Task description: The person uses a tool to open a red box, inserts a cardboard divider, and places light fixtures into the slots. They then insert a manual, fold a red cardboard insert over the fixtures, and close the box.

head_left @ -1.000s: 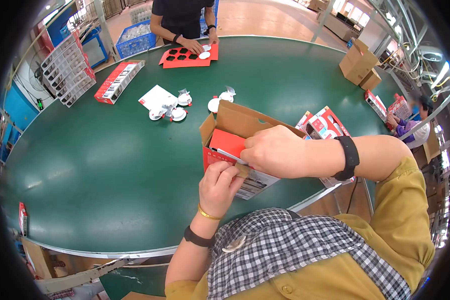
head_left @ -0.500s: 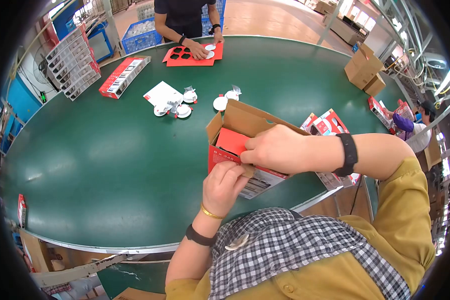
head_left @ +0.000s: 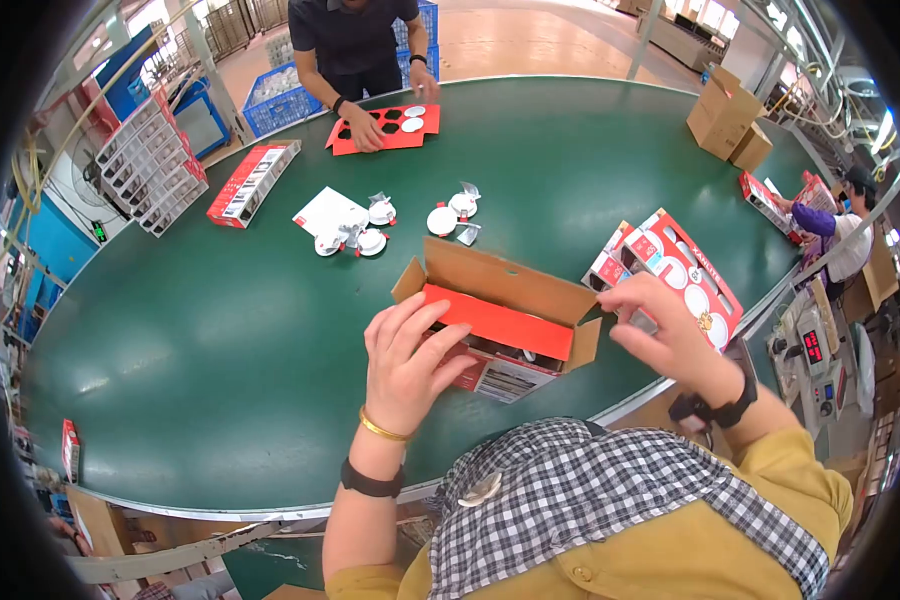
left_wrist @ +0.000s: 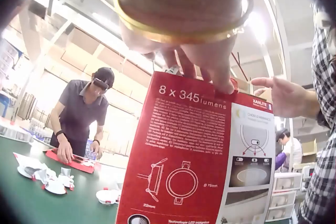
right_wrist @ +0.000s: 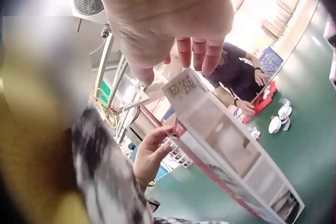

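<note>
An open-topped red and white cardboard box point(head_left: 515, 380) stands at the table's near edge, brown flaps raised at its back and ends. A red card insert point(head_left: 500, 325) lies lengthwise inside its mouth. My left hand point(head_left: 405, 365) holds the box's left end, with fingers over the top edge and thumb toward the front. The left wrist view shows the box's printed end panel point(left_wrist: 181, 145) below those fingers. Beside the right end flap point(head_left: 587, 343) is my right hand point(head_left: 665, 335), fingers extended and nothing in its grasp. In the right wrist view its fingers hang over the box's windowed side point(right_wrist: 231, 142).
Printed cartons point(head_left: 685, 270) lie right of the box. Beyond it are white round lamps point(head_left: 442, 220) and a white sheet point(head_left: 330, 212). Across the table a person works at a red card point(head_left: 400, 140) with cutouts. Another carton point(head_left: 255, 185) and stacked trays point(head_left: 150, 165) are at left.
My right hand has left the box's mouth for its right end. The left hand has shifted from the front edge to the left end. The box has turned, and the red insert shows full length.
</note>
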`<state>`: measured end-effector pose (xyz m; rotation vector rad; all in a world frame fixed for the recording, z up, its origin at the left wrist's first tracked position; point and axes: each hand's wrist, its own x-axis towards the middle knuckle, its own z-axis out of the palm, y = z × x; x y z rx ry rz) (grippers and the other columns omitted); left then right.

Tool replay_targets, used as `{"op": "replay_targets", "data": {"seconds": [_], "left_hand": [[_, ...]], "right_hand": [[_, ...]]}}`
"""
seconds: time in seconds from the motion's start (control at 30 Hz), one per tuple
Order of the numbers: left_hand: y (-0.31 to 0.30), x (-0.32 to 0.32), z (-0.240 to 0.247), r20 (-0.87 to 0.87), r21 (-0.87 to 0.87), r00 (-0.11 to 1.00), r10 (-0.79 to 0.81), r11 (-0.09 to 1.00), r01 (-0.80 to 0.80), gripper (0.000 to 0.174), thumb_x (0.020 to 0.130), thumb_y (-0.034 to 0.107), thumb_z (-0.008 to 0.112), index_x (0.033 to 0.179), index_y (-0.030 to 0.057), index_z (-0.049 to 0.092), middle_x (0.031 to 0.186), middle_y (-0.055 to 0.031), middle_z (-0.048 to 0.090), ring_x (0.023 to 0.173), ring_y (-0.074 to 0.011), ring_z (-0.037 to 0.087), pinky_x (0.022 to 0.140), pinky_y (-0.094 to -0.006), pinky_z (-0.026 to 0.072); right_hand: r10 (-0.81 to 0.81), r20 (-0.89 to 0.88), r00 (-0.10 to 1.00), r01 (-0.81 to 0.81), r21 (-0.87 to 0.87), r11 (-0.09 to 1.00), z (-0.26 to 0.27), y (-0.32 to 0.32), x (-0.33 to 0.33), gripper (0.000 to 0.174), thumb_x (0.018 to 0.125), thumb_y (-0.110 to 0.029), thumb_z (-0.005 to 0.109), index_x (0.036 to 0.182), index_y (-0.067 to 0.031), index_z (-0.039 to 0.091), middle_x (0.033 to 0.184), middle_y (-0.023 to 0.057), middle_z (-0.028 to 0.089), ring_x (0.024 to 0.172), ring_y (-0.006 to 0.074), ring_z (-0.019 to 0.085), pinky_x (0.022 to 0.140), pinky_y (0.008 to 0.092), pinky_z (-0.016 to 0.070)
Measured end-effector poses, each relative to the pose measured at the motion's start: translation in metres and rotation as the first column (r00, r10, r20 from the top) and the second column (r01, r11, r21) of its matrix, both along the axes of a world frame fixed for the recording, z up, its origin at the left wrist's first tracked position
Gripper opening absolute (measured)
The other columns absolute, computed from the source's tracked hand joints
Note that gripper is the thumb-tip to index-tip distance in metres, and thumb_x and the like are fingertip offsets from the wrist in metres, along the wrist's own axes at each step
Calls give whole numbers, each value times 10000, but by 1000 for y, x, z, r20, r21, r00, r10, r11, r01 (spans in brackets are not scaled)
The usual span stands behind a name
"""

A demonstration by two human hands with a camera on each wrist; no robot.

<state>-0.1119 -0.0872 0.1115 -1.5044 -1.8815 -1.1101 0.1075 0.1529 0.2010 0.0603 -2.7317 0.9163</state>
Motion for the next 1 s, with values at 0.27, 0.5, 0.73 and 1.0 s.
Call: {"op": "replay_targets", "data": {"seconds": [0.27,0.5,0.73,1.0], "left_hand": [[13,7,10,-45,-183,999,19,983,-27,355,703,248,834,1022,146,716,1010,2,642,987,-200,576,988,-417,344],[12,31,11,11,-198,987,159,968,-153,263,743,233,824,965,132,727,969,7,648,961,-189,575,927,-387,346],[5,94,29,267,-100,954,135,989,-111,190,807,129,771,988,100,722,975,-54,656,973,-247,586,922,-401,409],[-9,50,-16,896,145,432,-101,987,-71,408,959,88,585,1352,18,502,1282,-90,564,1167,-201,550,1044,-362,412]], "right_hand": [[-144,-97,985,123,-195,973,-58,-13,1,739,784,-167,824,1426,-109,463,1369,153,435,1190,279,500,927,368,507],[-73,-84,994,10,-585,811,-97,-19,-28,757,900,-184,698,1536,-101,297,1505,156,344,1393,275,378,1139,403,341],[-186,-86,979,7,-893,451,-92,11,-38,799,933,-108,637,1578,-74,168,1536,142,336,1386,211,400,1148,376,323],[-55,24,998,44,-916,399,-87,6,-31,493,975,-87,565,1433,-51,387,1349,64,508,1262,139,474,1078,328,377]]}}
